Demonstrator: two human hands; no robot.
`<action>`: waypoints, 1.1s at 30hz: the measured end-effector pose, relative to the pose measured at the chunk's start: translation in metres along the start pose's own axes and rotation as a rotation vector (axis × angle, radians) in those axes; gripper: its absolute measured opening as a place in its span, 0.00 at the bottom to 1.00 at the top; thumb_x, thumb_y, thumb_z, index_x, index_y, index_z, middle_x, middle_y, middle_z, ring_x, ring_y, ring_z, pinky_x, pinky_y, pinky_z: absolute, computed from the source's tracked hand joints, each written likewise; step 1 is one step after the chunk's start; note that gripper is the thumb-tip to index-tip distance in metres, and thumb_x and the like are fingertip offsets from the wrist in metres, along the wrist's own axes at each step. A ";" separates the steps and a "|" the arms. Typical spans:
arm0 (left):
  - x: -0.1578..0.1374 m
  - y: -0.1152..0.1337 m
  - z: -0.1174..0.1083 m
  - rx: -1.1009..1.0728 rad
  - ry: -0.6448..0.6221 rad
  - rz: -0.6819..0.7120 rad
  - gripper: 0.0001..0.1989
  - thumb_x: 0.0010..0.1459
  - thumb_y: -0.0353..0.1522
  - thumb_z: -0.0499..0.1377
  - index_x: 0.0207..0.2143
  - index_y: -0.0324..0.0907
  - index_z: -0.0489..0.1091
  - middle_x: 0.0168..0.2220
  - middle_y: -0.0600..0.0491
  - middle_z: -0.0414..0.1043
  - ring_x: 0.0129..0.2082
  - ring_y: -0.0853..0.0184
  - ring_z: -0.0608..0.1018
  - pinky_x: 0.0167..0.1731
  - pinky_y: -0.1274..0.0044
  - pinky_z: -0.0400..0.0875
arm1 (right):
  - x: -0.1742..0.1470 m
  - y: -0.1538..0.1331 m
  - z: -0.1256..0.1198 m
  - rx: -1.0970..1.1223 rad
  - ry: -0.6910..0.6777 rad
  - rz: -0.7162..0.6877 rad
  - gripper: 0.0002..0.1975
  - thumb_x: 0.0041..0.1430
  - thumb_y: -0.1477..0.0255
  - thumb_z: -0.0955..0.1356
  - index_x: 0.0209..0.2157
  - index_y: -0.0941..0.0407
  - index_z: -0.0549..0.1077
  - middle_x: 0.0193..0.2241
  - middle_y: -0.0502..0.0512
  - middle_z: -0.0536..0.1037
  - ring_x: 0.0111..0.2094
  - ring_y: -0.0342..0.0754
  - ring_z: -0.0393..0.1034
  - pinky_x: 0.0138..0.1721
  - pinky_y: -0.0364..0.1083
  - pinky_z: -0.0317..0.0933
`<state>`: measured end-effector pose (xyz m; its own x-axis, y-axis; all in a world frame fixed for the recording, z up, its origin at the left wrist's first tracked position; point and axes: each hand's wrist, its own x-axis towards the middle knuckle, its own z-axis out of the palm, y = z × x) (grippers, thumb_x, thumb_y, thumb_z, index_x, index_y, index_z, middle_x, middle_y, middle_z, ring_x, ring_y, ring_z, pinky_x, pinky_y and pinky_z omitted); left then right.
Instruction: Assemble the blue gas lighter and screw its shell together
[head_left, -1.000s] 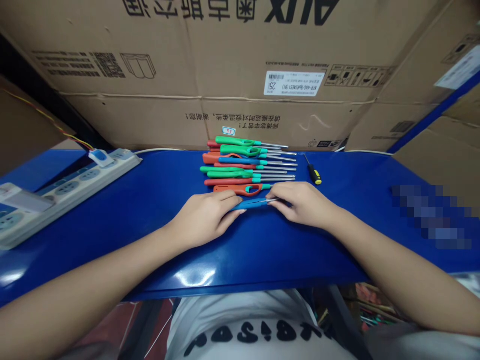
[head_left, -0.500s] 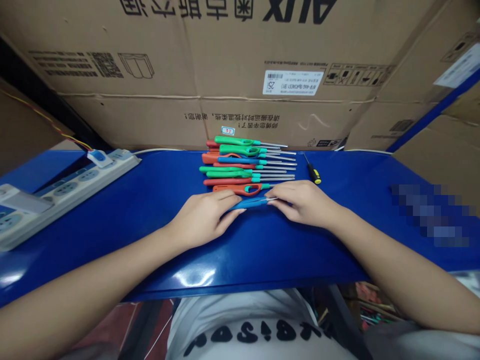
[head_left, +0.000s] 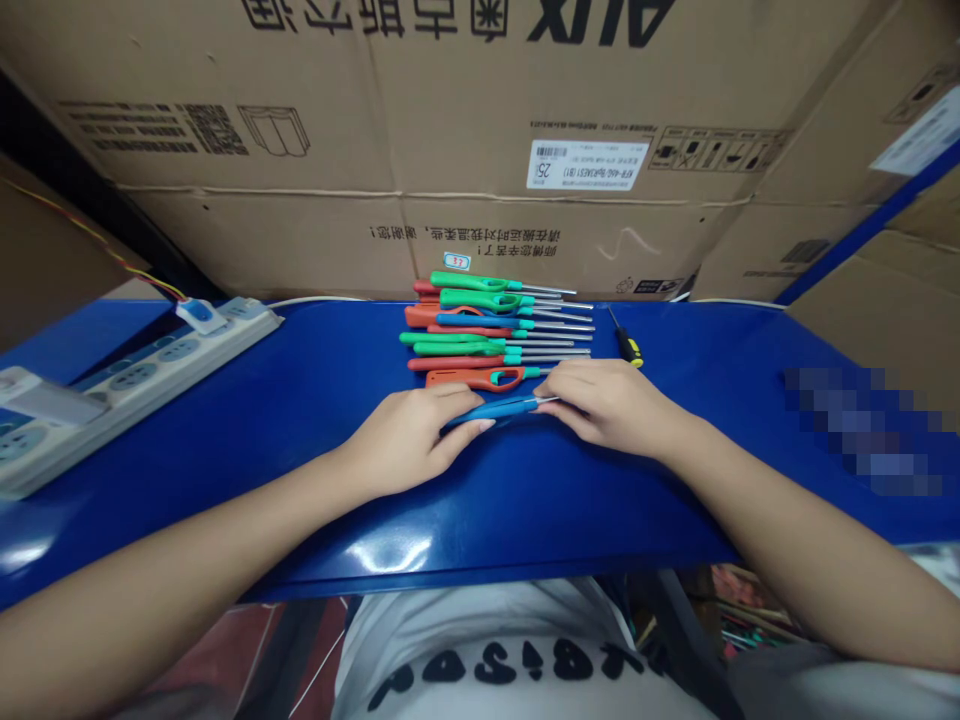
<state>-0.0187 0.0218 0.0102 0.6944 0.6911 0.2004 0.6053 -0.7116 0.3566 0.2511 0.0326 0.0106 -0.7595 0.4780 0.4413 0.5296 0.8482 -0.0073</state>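
Between my hands is a blue lighter body [head_left: 504,408], long and slim like the handles of the lighters behind it. My left hand [head_left: 412,430] pinches its left part between thumb and fingers. At its right end, the closed fingers of my right hand [head_left: 604,403] grip a thin silvery piece, perhaps the metal tube; the fingers cover most of it. Just beyond my hands lie several long-nosed gas lighters [head_left: 480,347] with red, green, orange and blue handles and metal tubes pointing right. The closest is an orange lighter [head_left: 472,379].
A small yellow-and-black screwdriver [head_left: 628,345] lies right of the lighters. A white power strip [head_left: 142,375] with plugs runs along the left of the blue table [head_left: 337,535]. A large cardboard sheet [head_left: 315,230] stands along the back edge.
Almost nothing differs. The blue lighter body is turned very slightly between my hands, and both hands stay in nearly the same place.
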 end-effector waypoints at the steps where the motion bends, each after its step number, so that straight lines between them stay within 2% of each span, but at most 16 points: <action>1: 0.000 0.000 0.000 -0.032 -0.002 -0.002 0.13 0.69 0.39 0.51 0.41 0.42 0.72 0.40 0.52 0.77 0.41 0.63 0.79 0.37 0.76 0.70 | 0.000 -0.001 -0.001 -0.015 0.009 -0.009 0.11 0.69 0.69 0.61 0.36 0.58 0.73 0.31 0.57 0.78 0.33 0.47 0.71 0.35 0.44 0.63; 7: 0.004 0.000 0.004 -0.300 -0.022 -0.048 0.13 0.68 0.38 0.54 0.37 0.41 0.74 0.35 0.55 0.77 0.35 0.68 0.77 0.36 0.78 0.68 | 0.001 -0.005 -0.001 -0.143 0.033 -0.063 0.12 0.69 0.71 0.61 0.35 0.58 0.73 0.31 0.57 0.78 0.32 0.47 0.71 0.33 0.44 0.63; 11: 0.007 0.002 0.006 -0.571 -0.127 -0.224 0.16 0.65 0.42 0.55 0.35 0.39 0.74 0.23 0.58 0.69 0.22 0.72 0.71 0.24 0.80 0.65 | 0.000 -0.006 -0.001 -0.187 0.047 -0.083 0.12 0.70 0.72 0.61 0.35 0.58 0.73 0.31 0.57 0.79 0.32 0.47 0.72 0.33 0.44 0.63; 14: 0.008 0.001 0.007 -0.686 -0.225 -0.343 0.19 0.64 0.45 0.55 0.36 0.39 0.73 0.19 0.60 0.64 0.17 0.73 0.67 0.17 0.81 0.61 | 0.000 -0.005 -0.001 -0.162 0.033 -0.079 0.12 0.70 0.71 0.61 0.36 0.59 0.74 0.31 0.57 0.79 0.32 0.47 0.72 0.33 0.44 0.63; 17: 0.007 -0.001 0.007 -0.571 -0.165 -0.241 0.17 0.66 0.43 0.55 0.36 0.39 0.74 0.23 0.58 0.69 0.21 0.72 0.71 0.23 0.80 0.65 | 0.000 -0.004 0.000 -0.102 0.001 -0.064 0.12 0.70 0.71 0.61 0.37 0.60 0.74 0.32 0.58 0.79 0.33 0.47 0.73 0.34 0.44 0.64; 21: 0.003 -0.001 0.003 -0.199 -0.028 -0.051 0.12 0.68 0.38 0.54 0.39 0.41 0.74 0.37 0.53 0.77 0.36 0.66 0.77 0.36 0.78 0.68 | -0.001 -0.002 0.001 -0.013 -0.034 -0.031 0.12 0.70 0.69 0.62 0.38 0.60 0.75 0.32 0.57 0.79 0.33 0.46 0.74 0.35 0.43 0.64; 24: 0.001 0.001 0.000 -0.052 -0.007 -0.022 0.12 0.69 0.38 0.52 0.41 0.42 0.73 0.40 0.53 0.77 0.40 0.64 0.78 0.36 0.77 0.67 | -0.002 -0.001 0.000 0.013 -0.023 -0.021 0.12 0.69 0.68 0.62 0.39 0.59 0.75 0.31 0.56 0.79 0.32 0.46 0.74 0.35 0.43 0.65; 33: 0.000 0.001 -0.004 0.060 -0.010 0.006 0.13 0.69 0.39 0.50 0.42 0.43 0.71 0.41 0.52 0.77 0.43 0.62 0.78 0.37 0.76 0.69 | -0.003 0.002 -0.005 0.082 -0.009 0.017 0.10 0.67 0.67 0.65 0.38 0.58 0.76 0.32 0.54 0.81 0.32 0.46 0.76 0.35 0.43 0.65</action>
<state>-0.0193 0.0213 0.0144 0.7019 0.6857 0.1928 0.6231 -0.7222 0.3002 0.2562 0.0321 0.0135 -0.7546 0.4939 0.4320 0.5100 0.8557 -0.0877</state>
